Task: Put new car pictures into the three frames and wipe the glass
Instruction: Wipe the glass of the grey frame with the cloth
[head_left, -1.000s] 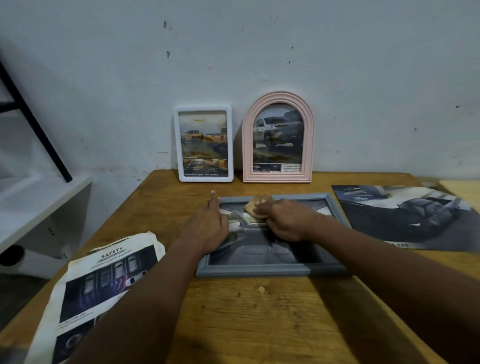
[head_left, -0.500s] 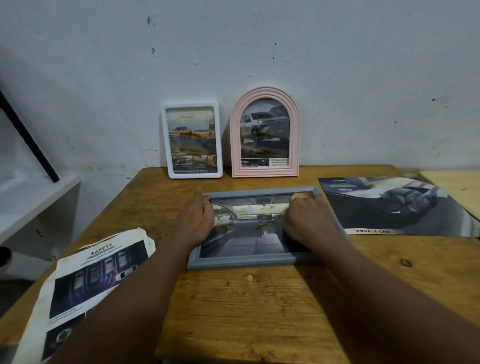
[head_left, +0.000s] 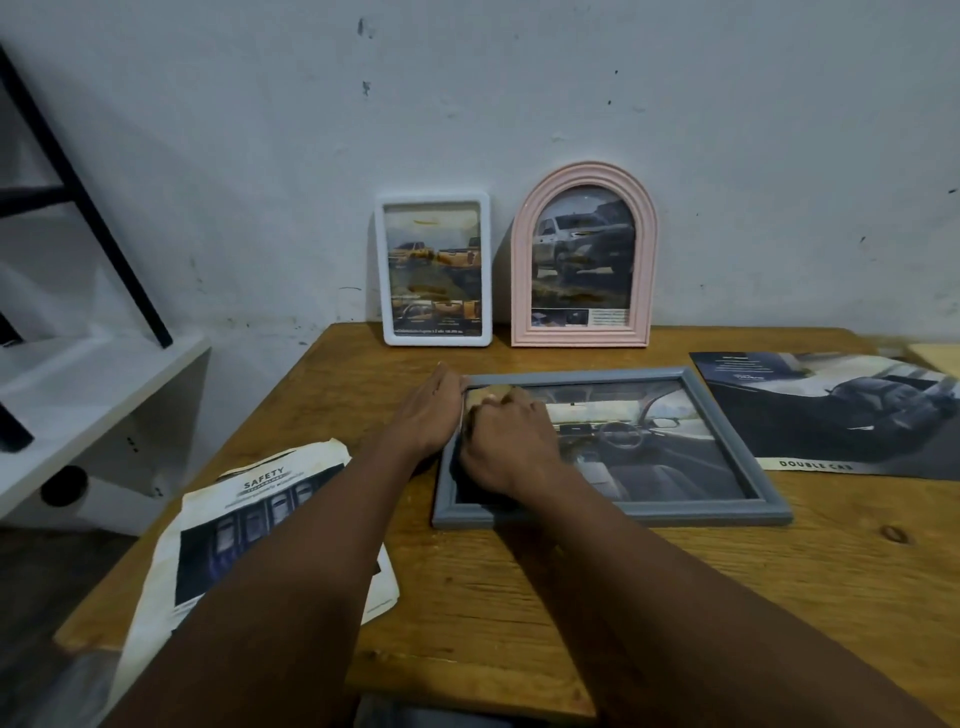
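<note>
Nearest, a grey frame (head_left: 613, 512) lies on the desk (head_left: 519, 597). The left hand (head_left: 428, 415) rests on its left edge, fingers straight; the right hand (head_left: 506, 441) grips a cloth (head_left: 488, 394) at the glass's far-left corner. Beyond, a white frame (head_left: 437, 339) and a pink frame (head_left: 582, 335) lean on the wall (head_left: 623, 104).

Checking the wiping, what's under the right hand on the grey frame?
A tan cloth peeks out beyond the right hand, on the grey frame; the hand covers the rest.
</note>
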